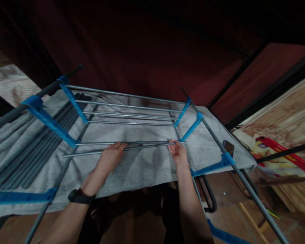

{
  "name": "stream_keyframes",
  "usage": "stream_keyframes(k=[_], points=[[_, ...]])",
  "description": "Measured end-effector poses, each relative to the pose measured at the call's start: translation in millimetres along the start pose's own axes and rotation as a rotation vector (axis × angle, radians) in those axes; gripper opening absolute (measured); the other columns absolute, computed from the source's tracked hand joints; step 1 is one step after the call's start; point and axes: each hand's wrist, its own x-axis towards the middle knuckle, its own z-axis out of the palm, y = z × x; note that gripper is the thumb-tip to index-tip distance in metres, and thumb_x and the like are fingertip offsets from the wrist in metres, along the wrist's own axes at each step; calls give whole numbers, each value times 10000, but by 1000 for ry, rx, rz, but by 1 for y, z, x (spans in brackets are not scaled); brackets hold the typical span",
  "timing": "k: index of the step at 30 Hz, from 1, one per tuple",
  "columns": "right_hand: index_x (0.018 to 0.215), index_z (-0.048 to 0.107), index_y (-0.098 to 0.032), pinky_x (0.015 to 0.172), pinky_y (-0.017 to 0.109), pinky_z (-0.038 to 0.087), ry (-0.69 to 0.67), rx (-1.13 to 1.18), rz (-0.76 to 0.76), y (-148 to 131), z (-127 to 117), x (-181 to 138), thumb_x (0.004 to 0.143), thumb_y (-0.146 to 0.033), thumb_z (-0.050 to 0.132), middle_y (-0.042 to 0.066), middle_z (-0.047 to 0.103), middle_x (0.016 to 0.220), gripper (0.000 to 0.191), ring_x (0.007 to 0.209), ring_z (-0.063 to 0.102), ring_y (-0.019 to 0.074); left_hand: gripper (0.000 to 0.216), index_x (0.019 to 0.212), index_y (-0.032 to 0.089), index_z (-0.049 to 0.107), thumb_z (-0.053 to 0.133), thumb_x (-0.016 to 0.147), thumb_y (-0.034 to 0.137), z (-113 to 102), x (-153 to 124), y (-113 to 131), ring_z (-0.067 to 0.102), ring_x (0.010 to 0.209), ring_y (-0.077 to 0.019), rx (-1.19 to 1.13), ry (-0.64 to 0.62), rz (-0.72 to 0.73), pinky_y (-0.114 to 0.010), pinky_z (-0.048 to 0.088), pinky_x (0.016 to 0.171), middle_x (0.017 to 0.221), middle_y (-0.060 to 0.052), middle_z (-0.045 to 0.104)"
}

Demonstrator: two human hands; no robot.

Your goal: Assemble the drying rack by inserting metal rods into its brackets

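Note:
A drying-rack frame of grey metal tubes and blue plastic brackets (51,123) lies on a grey towel (142,169). Several thin metal rods run between the brackets. A loose thin rod (91,151) slants across the front. My left hand (112,156) rests on this rod near its middle, fingers stretched over it. My right hand (178,150) pinches the right end of a rod beside the blue bracket (191,128). A black band (78,196) sits on my left wrist.
A bundle of grey rods (27,152) lies on the towel at the left. A dark phone (228,147) rests near the right tube. Wooden boards and a red-and-yellow printed pack (277,156) lie on the floor at the right. The background is dark red.

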Motion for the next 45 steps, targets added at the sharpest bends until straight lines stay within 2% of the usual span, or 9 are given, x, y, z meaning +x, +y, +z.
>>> stream_keyframes(k=[6,11,19,25,29,33,40,45], points=[[815,643,-193,736,259,622,-61,26,-43,5,1,-1,926,-129,584,1,752,723,141,672,730,121,278,1121,204,628,427,967,319,-2,1,-8,699,944,-266,-35,-69,-78,-344,506,780,1076,-101,725],[802,633,-186,739,238,616,-48,24,-36,6,3,-1,933,-133,610,-2,742,707,143,652,724,112,301,1100,211,605,380,979,370,-7,0,-8,701,895,-248,-17,-110,-100,-320,474,721,1045,-81,720],[808,645,-185,701,214,601,-50,31,-45,3,9,-7,938,-178,645,-6,737,707,130,641,705,103,390,1171,186,623,334,1002,387,-7,0,-15,693,977,-253,-31,-152,-108,-330,496,810,1168,-100,709],[805,650,-181,727,249,609,-87,50,19,-2,13,-11,997,-197,507,25,743,725,240,667,714,123,436,1188,154,637,330,1009,406,-2,-1,-23,690,1027,-280,-37,-111,-92,-358,494,887,1201,-133,714],[820,655,-181,751,257,612,-85,55,20,-4,14,-11,990,-195,499,28,744,727,231,672,713,125,456,1199,140,642,323,1003,399,-3,0,-25,686,1040,-291,-56,-115,-97,-375,487,922,1219,-140,713],[808,644,-184,735,238,608,-86,57,16,-3,14,-9,971,-200,549,24,741,718,190,652,713,120,431,1177,192,644,339,987,430,-5,1,-25,685,1058,-280,-88,-93,-77,-371,488,946,1176,-107,731],[816,648,-176,710,237,611,-77,60,29,-2,15,-9,985,-181,509,33,743,702,218,641,714,123,371,1153,221,588,359,955,435,-7,1,-25,700,957,-265,-64,-97,-111,-340,490,857,1133,-94,738],[812,642,-188,709,247,615,-66,67,15,-3,14,-7,960,-188,557,23,746,703,171,644,714,128,323,1069,239,570,337,945,426,-9,1,-26,698,914,-265,-57,-81,-119,-341,489,815,1084,-86,735]])
